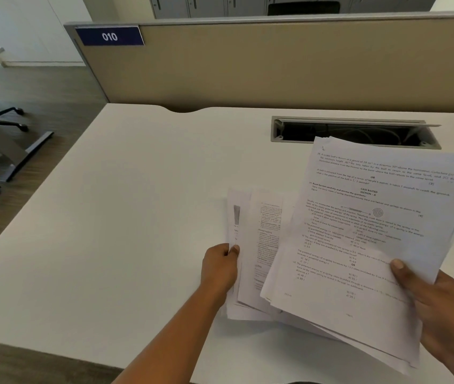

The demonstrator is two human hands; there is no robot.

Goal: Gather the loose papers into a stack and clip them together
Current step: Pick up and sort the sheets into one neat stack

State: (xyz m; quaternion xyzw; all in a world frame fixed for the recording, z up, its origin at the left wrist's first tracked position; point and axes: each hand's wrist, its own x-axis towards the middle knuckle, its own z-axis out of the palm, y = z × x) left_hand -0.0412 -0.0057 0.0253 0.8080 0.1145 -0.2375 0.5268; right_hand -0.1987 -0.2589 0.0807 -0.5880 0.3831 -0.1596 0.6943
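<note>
step: gathering | left hand (220, 268) pinches lower sheets | right hand (439, 303) grips top bundle | papers (359, 231) fanned above desk (126, 217) | tip: tap edges square before clipping

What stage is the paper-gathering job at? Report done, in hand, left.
Done: the sheets are off the desk and in the person's grip. In hand: the left hand pinches a fanned bundle, and the right hand holds the printed top sheets, skewed across it. Left: squaring the edges into one stack and clipping it; no clip is visible.
</note>
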